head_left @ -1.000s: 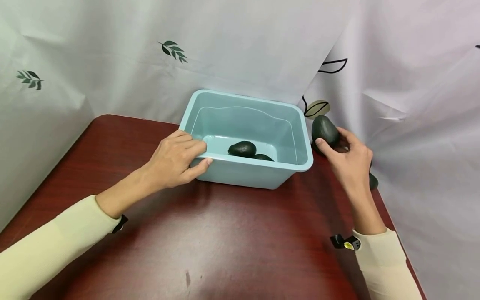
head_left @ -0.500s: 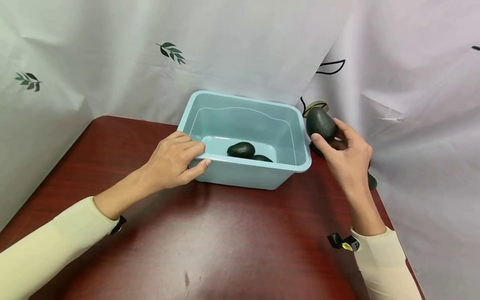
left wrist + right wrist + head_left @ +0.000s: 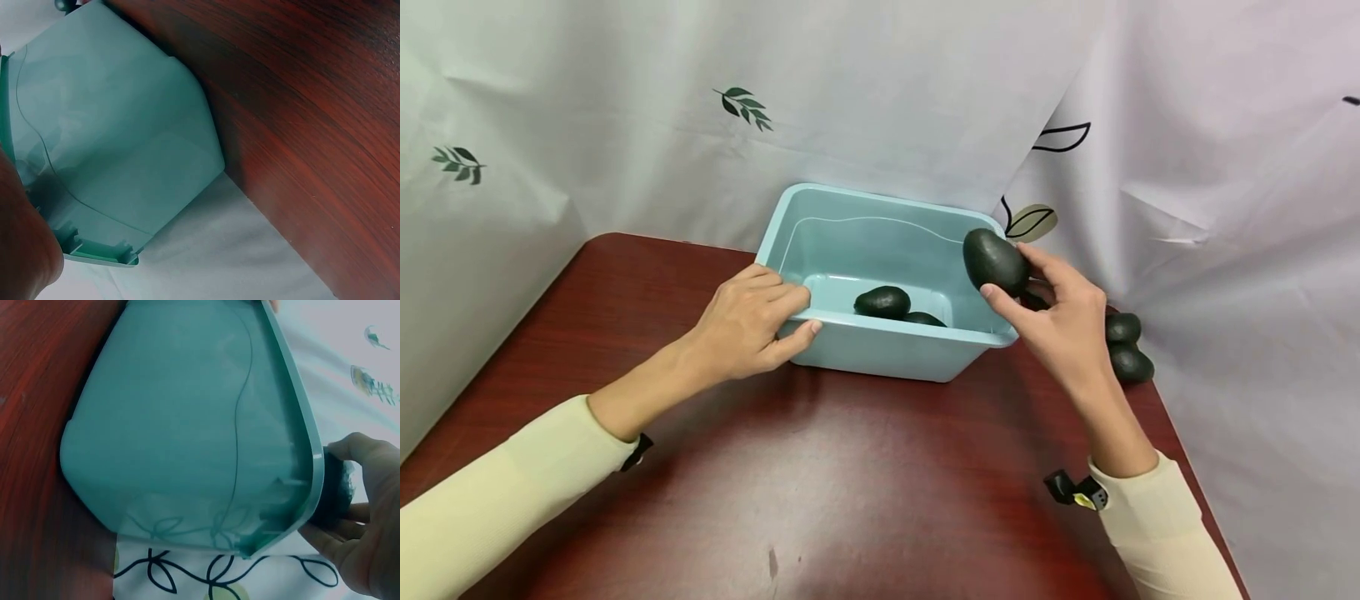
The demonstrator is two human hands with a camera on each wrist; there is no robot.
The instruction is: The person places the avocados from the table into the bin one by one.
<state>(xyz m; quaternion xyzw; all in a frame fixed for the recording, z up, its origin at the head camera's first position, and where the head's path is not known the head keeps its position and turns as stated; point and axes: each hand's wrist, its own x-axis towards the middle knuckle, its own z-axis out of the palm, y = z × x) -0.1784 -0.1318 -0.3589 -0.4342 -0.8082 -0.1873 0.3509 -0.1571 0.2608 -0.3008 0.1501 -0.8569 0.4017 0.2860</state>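
Observation:
My left hand grips the near left rim of a light blue plastic bin, fingers over the edge and thumb outside. Inside the bin lie a dark green avocado and a second avocado, partly hidden by the near rim. My right hand holds another avocado between thumb and fingers above the bin's right end. A dark patch shows under those fingers; I cannot tell what it is. The right wrist view shows the held avocado partly behind the bin's rim.
Two more avocados, one behind the other, lie at the table's right edge, beyond my right wrist. The bin stands on a reddish-brown table against a white curtain printed with leaves.
My right hand has carried its avocado left, from beside the bin to over its right end. The avocados at the right edge are now more exposed. My left hand stays on the rim.

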